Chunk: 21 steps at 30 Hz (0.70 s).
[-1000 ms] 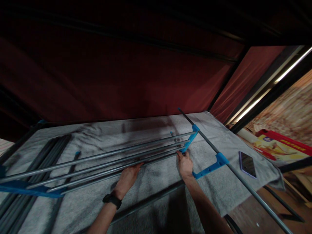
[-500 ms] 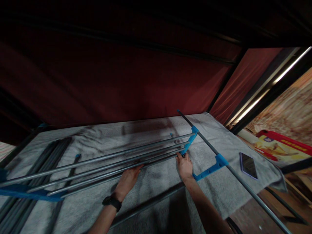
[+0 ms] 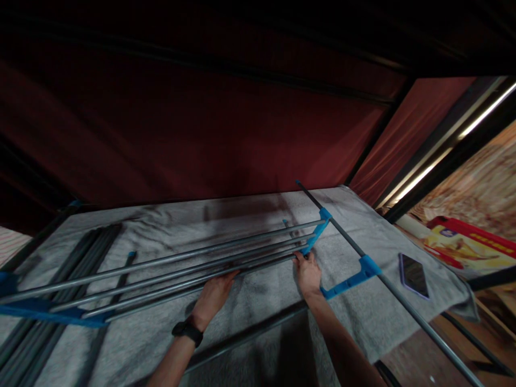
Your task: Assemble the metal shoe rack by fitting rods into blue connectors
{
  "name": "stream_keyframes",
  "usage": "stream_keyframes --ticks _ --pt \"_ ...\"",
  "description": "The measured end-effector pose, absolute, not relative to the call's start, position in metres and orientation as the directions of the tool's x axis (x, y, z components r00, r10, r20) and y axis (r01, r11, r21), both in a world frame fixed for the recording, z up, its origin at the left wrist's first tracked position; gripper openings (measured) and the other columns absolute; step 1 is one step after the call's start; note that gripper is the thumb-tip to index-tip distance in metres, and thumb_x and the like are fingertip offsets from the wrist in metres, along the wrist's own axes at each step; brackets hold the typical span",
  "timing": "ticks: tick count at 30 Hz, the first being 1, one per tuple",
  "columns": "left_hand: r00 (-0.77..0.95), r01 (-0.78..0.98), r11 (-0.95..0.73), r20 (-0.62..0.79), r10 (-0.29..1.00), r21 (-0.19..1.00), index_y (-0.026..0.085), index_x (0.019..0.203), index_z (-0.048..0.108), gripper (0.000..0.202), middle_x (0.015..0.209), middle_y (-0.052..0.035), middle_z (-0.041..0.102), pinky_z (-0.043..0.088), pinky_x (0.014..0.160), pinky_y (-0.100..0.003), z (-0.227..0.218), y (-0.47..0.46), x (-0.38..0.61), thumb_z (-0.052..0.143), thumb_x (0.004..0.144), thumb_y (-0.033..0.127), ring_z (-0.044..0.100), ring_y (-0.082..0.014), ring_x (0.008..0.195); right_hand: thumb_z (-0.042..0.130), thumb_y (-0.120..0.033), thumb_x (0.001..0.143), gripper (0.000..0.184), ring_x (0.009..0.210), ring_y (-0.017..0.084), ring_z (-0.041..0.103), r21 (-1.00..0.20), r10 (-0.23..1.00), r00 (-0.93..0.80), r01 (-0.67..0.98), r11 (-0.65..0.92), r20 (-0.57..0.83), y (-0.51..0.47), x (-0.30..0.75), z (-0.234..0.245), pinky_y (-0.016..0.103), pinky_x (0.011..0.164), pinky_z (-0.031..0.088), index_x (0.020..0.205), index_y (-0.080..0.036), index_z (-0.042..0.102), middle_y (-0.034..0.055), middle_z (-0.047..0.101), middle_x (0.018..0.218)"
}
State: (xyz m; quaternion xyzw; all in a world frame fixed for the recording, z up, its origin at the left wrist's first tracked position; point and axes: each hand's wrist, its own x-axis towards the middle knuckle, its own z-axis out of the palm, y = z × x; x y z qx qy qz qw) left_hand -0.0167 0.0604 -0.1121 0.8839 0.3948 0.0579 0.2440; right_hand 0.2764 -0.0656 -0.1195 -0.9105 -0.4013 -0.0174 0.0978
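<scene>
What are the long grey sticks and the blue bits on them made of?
The grey rods look like metal: thin, straight, with a dull sheen. The blue pieces look like moulded plastic, matte and bright. The light is dim, so likely, not certain.

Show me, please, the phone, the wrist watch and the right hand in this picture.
phone (image 3: 414, 275): head view, middle of its dark screen.
wrist watch (image 3: 186, 330): head view, black band on the left wrist.
right hand (image 3: 309, 273): head view, back of the hand.
</scene>
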Motion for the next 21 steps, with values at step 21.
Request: stream_keyframes --ticks 21 --pt "-0.668 0.460 0.142 0.236 0.706 0.876 0.020 0.104 0.064 0.031 0.109 -0.0103 0.067 0.049 0.111 -0.053 -0.124 0.018 -0.191 0.065 0.074 0.011 0.063 -0.0317 0.116 0.016 -0.056 0.108 0.070 0.081 0.032 0.071 -0.166 0.783 0.616 0.784 -0.599 0.085 -0.087 0.297 -0.136 0.047 0.070 0.058 0.154 -0.028 0.061 0.0200 0.061 0.118"
